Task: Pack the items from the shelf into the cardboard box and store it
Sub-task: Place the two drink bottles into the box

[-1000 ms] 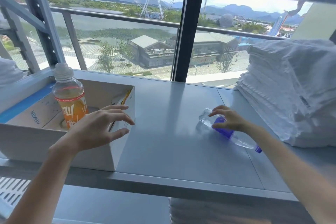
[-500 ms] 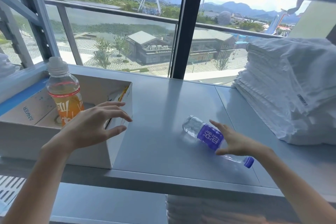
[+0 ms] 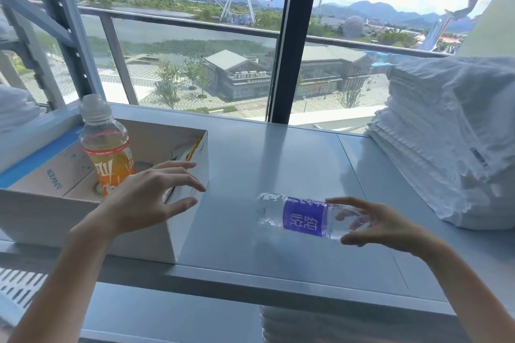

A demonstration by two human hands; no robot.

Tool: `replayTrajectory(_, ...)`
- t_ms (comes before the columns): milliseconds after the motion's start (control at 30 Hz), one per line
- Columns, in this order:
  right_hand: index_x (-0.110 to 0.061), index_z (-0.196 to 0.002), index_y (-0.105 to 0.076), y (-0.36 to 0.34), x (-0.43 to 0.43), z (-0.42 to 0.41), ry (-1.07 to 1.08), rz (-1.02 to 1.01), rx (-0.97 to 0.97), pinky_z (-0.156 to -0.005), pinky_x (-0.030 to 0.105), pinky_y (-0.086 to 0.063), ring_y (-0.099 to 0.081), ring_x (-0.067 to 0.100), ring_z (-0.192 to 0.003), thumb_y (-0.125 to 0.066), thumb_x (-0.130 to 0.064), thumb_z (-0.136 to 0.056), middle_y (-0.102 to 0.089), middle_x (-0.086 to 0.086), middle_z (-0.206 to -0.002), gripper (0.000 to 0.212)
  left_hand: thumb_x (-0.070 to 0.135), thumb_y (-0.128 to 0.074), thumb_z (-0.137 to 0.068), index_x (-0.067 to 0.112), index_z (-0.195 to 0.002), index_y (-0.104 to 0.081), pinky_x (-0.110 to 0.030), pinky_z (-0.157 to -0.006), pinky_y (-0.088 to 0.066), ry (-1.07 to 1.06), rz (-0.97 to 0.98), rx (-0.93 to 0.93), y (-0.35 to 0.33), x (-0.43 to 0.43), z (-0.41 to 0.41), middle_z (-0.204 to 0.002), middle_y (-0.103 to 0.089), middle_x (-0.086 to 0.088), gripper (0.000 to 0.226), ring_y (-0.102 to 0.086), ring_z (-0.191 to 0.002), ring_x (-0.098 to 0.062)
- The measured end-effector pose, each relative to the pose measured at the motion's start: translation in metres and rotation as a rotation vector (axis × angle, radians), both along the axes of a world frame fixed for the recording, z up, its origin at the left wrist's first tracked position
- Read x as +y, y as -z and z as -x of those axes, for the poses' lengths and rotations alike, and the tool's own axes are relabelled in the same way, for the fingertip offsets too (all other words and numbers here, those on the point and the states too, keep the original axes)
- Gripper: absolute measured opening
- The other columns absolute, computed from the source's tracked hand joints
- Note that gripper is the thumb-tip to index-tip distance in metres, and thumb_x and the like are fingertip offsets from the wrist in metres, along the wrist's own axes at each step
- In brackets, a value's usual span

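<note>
Two hands. Right hand (image 3: 373, 221), lower right, curled round right end of water bottle (image 3: 302, 216) — sideways, mid-frame, just over shelf (image 3: 264, 153). Left hand (image 3: 147, 198) spread loose, grasping nothing, by right wall of cardboard box (image 3: 41, 217), lower left; orange bottle (image 3: 107, 147) upright inside. Best: lift clear of wall, stand base-down beside orange bottle — grip firm.

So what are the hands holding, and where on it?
The right hand holds the water bottle by its top end, past the purple label. The left hand holds nothing.
</note>
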State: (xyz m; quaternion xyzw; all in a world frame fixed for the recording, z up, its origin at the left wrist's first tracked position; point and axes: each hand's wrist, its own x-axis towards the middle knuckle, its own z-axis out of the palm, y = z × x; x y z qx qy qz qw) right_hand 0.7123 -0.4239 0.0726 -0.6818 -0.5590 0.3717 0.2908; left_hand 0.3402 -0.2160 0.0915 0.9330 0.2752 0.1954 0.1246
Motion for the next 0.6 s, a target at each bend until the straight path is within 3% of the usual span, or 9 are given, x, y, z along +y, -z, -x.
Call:
replayTrajectory(100, -0.036, -0.124, -0.056, -0.024, 0.009, -0.001, -0.117, 0.025, 0.178, -0.067, 0.03, -0.058, -0.069, 0.026, -0.079, -0.078, -0.015, -0.067, -0.068, 0.006, -0.113, 0.065, 0.075, -0.043, -0.071, 0.047, -0.108, -0.062, -0.036, -0.097, -0.046, -0.001, -0.025, -0.014, -0.002, -0.004, -0.001, -0.127, -0.043, 0.03, 0.05, -0.024, -0.121, 0.027)
replayTrajectory(200, -0.023, -0.133, -0.047, -0.051, 0.028, 0.008, -0.227, 0.002, 0.218, -0.066, 0.031, -0.058, -0.07, 0.031, -0.083, -0.072, -0.002, -0.072, -0.065, 0.01, -0.119, 0.069, 0.086, -0.035, -0.066, 0.044, -0.119, -0.055, -0.029, -0.103, -0.04, 0.036, 0.069, -0.102, -0.012, -0.012, -0.001, -0.131, -0.042, 0.027, 0.071, -0.031, -0.124, 0.016)
replayTrajectory(300, -0.03, -0.13, -0.052, -0.083, 0.056, 0.034, -0.326, -0.071, 0.202, -0.062, 0.03, -0.058, -0.07, 0.031, -0.082, -0.072, 0.001, -0.071, -0.064, 0.011, -0.121, 0.07, 0.085, -0.042, -0.065, 0.036, -0.128, -0.049, -0.008, -0.097, -0.037, 0.173, 0.402, -0.363, -0.029, -0.023, 0.005, -0.136, -0.046, 0.026, 0.081, -0.04, -0.127, 0.008)
replayTrajectory(367, -0.038, -0.122, -0.059, -0.106, 0.075, 0.058, -0.387, -0.129, 0.19, -0.061, 0.031, -0.058, -0.071, 0.03, -0.081, -0.072, -0.001, -0.068, -0.066, 0.008, -0.118, 0.067, 0.082, -0.049, -0.064, 0.035, -0.132, -0.046, -0.003, -0.092, -0.038, 0.201, 0.467, -0.44, -0.04, -0.029, 0.012, -0.136, -0.047, 0.025, 0.083, -0.043, -0.126, 0.006)
replayTrajectory(500, -0.034, -0.105, -0.069, -0.135, 0.113, 0.106, -0.393, -0.274, 0.225, -0.059, 0.031, -0.059, -0.07, 0.028, -0.085, -0.071, -0.005, -0.068, -0.07, 0.0, -0.105, 0.047, 0.077, -0.064, -0.055, 0.048, -0.111, -0.057, -0.004, -0.082, -0.043, 0.081, 0.406, -0.569, -0.058, -0.023, 0.045, -0.118, -0.06, 0.026, 0.064, -0.055, -0.111, 0.005)
replayTrajectory(600, -0.028, -0.096, -0.07, -0.147, 0.142, 0.146, -0.35, -0.392, 0.324, -0.059, 0.03, -0.059, -0.072, 0.027, -0.079, -0.077, -0.015, -0.069, -0.073, -0.002, -0.097, 0.03, 0.077, -0.069, -0.046, 0.04, -0.108, -0.06, -0.009, -0.078, -0.048, -0.06, 0.412, -0.682, -0.06, -0.008, 0.079, -0.11, -0.064, 0.026, 0.073, -0.061, -0.105, 0.001)
